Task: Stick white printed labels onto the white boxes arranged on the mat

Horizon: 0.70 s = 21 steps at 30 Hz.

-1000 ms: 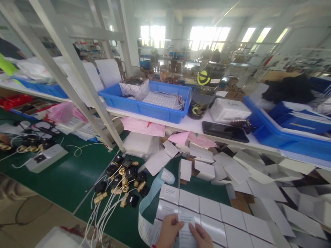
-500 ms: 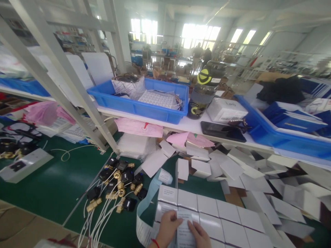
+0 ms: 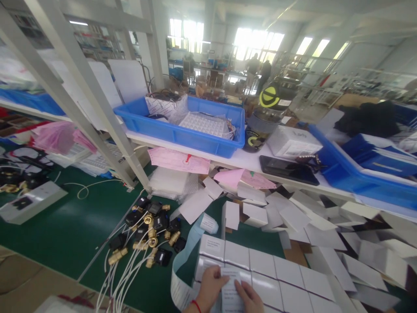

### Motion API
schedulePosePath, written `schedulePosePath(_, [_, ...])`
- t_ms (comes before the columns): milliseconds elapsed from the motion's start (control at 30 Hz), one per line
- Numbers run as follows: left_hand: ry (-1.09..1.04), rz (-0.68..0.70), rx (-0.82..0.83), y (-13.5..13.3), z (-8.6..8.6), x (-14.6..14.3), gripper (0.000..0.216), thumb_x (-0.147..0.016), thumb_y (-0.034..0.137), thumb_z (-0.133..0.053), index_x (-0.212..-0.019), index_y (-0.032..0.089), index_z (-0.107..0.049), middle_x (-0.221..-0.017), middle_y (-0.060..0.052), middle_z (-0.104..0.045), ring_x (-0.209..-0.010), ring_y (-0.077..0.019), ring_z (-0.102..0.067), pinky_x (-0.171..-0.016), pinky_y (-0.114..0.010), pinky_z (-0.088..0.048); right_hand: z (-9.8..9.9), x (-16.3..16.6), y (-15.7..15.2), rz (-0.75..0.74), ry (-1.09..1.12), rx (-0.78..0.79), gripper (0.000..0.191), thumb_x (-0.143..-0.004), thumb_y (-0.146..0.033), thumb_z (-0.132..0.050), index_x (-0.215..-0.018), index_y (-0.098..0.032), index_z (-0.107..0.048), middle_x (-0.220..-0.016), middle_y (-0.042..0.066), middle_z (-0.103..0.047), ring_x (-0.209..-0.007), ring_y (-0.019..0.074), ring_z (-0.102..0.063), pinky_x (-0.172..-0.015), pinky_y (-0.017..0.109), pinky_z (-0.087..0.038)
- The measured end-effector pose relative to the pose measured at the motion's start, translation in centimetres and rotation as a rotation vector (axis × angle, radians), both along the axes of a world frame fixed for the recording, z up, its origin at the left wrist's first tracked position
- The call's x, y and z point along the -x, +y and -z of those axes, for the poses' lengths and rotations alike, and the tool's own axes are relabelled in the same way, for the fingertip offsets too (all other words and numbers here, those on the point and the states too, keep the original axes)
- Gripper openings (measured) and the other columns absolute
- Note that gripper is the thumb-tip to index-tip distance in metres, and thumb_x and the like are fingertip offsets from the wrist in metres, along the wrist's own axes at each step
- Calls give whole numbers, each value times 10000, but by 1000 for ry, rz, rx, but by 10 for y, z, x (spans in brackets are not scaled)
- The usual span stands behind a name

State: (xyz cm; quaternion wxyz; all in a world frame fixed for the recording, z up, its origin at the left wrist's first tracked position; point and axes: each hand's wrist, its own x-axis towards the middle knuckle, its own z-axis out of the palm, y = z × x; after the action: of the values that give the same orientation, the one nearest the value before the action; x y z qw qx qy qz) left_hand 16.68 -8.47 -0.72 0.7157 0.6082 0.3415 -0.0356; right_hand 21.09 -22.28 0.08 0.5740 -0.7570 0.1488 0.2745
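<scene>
label strip (image 3: 230, 295) between both hands (image 3: 209, 288), seemingly pinched by each, over white boxes (image 3: 263, 261)

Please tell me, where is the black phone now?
In the head view, the black phone lies right of centre on the white shelf, in front of a white box, left of a blue tray.

A yellow-green emblem like a lowercase "e" is standing out on the dark bottle (image 3: 265, 118), with a mark in a similar colour showing lower down. The white package (image 3: 293, 141) beside it is carrying dark handwriting, too blurred to read surely. Small printed lines are running across the strip of labels (image 3: 230, 287) and the far-left white box (image 3: 212, 247), their letters blurring beyond reading.
</scene>
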Motion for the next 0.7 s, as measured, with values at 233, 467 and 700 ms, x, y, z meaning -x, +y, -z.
schedulePosePath(233, [33, -25, -73, 1, 11, 0, 166, -614, 271, -621, -578, 191, -480, -623, 1, -486, -676, -185, -458, -647, -310, -328, 1, 0, 4, -27, -43, 21, 638, -499, -752, -746, -709, -149, -732, -629, 43, -675, -689, 259, -611, -644, 320, -487])
schedulePosePath(467, [-22, -19, 15, -1, 13, 1, 197, -638, 336, -601, -706, 151, -598, -753, -55, -633, -778, -229, -559, -722, -328, -415, 20, -2, -3, -25, -15, -9, 585, -537, -688, -745, -753, -145, -731, -672, 48, -692, -746, 289, -630, -702, 351, -493])
schedulePosePath(700, [13, -20, -5, 0, 11, 1, 225, -621, 353, -668, -622, 174, -533, -669, -18, -536, -726, -207, -500, -693, -322, -372, 18, -2, -4, -32, -12, 19, 623, -526, -721, -743, -761, -143, -741, -689, 56, -704, -782, 297, -635, -729, 347, -489])
